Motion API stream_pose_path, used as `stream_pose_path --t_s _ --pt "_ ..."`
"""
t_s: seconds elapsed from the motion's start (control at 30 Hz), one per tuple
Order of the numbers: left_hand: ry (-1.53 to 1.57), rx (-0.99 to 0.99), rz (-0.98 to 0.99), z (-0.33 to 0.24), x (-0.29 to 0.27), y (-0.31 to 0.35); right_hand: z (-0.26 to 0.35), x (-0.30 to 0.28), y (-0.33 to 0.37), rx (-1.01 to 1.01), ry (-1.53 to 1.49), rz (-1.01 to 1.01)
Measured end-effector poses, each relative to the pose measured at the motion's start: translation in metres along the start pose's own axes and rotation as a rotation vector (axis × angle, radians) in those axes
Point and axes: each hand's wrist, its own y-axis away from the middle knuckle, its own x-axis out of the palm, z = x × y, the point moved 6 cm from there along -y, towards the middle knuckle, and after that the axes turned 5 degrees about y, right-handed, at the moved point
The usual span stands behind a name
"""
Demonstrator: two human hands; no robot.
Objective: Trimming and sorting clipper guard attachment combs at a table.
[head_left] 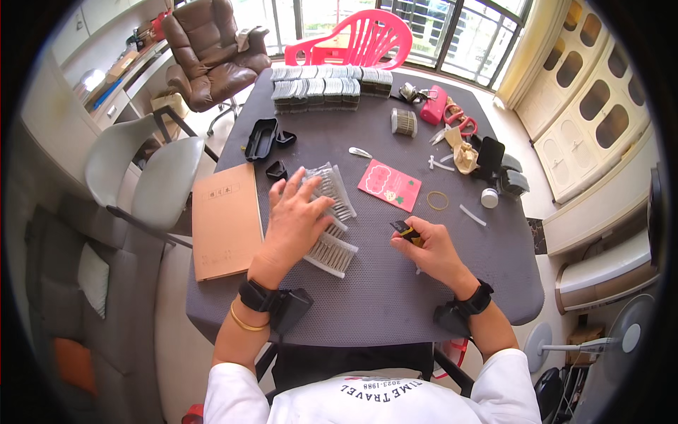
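Observation:
My left hand, fingers spread and bent, hovers over or rests on the strips; contact is hard to tell. Beneath and beside it lie several pale strips, each a row of thin grey rods: one strip extends past the fingertips, and another strip lies nearer me. Part of the group is hidden by the hand. Right of them, my right hand is closed around a small black-and-yellow tool. Its short dark end points left; the rest is inside the fist. A pink card lies beyond this hand.
A brown notebook lies left on the grey table. Stacked strips line the far edge. Black boxes, a wire spool, red scissors, a white bottle and a rubber band lie around.

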Motion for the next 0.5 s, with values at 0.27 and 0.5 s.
stream_pose_path --t_s 0.27,0.5 --pt "0.036 0.105 -0.008 -0.026 -0.01 -0.001 -0.006 -0.03 0.001 -0.146 0.503 -0.102" --pt "0.085 0.005 0.023 -0.019 -0.012 0.0 -0.035 -0.079 0.004 0.131 0.599 -0.108"
